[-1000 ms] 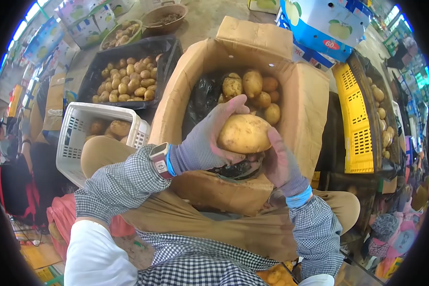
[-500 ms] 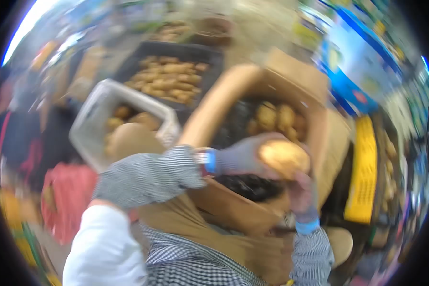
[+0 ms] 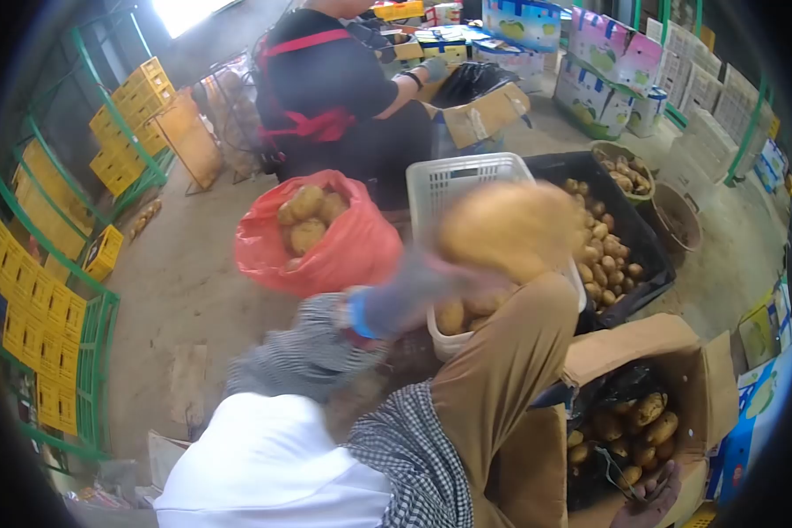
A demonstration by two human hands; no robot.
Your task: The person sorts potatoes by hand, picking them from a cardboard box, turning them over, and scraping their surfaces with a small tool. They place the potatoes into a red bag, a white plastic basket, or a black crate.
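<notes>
My left hand (image 3: 414,295), gloved with a blue band at the wrist, is closed on a large potato (image 3: 510,231). Both are smeared by motion over a white plastic crate (image 3: 421,195) that holds more potatoes (image 3: 466,312). At the bottom right, my right hand (image 3: 653,497) is low at the open cardboard box (image 3: 528,458), its fingers curled. A thin dark strip (image 3: 614,471) runs into these fingers; I cannot tell what it is. Potatoes (image 3: 651,422) and black plastic lining (image 3: 594,396) fill the box beside that hand.
A red plastic bag (image 3: 361,238) of potatoes stands left of the crate. Behind the crate, a black-lined bin (image 3: 656,264) holds small potatoes. Another person (image 3: 312,79) works at the back near a cardboard box (image 3: 480,123). Yellow crates (image 3: 44,326) line the left side.
The view has swung left. My left hand has carried the potato from over the cardboard box to over the white crate. My right hand has let go of it and stays by the box.
</notes>
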